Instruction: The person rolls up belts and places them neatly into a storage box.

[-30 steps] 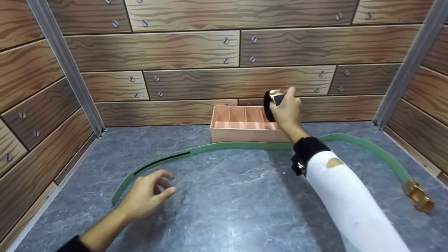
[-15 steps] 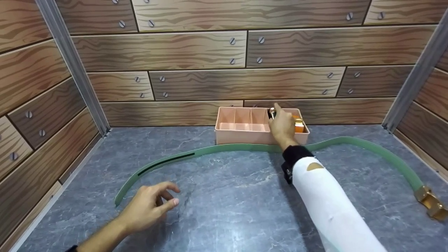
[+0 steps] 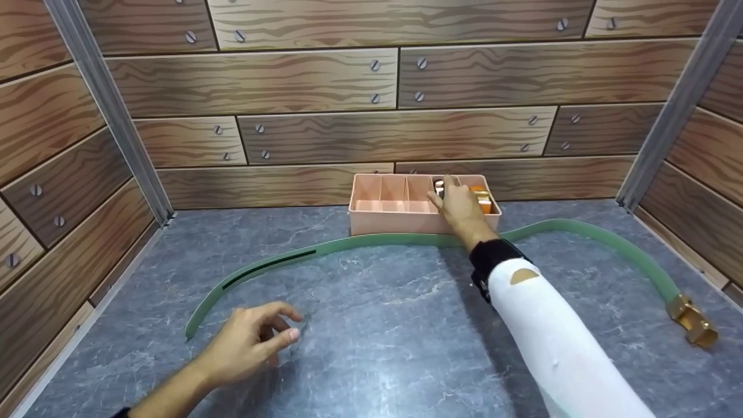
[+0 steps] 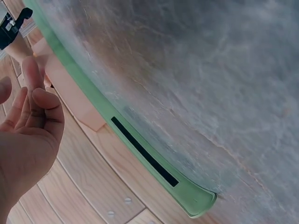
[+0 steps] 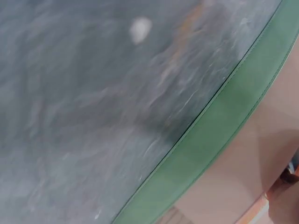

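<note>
My right hand [image 3: 461, 209] is over the right part of a pink divided box [image 3: 397, 223], thumb spread away from the fingers. Beneath it, a rolled black belt [image 3: 439, 186] with a shiny buckle sits in a compartment, partly hidden by the fingers. An orange rolled item [image 3: 484, 204] with gold metal fills the rightmost compartment. A green belt [image 3: 400, 239] stretches in a curve before the box, its gold buckle [image 3: 691, 322] at the right end. Near the belt's left end my left hand [image 3: 249, 342] hovers with loosely bent fingers, holding nothing.
Wood-patterned panels [image 3: 325, 139] wall in the grey marbled surface [image 3: 371, 325] at the back and sides. Metal corner posts [image 3: 110, 110] stand at both back corners. The box's left compartments show bare pink floors.
My right hand has lowered the rolled black belt into the box, and its thumb has since spread away from it. My left hand has barely shifted.
</note>
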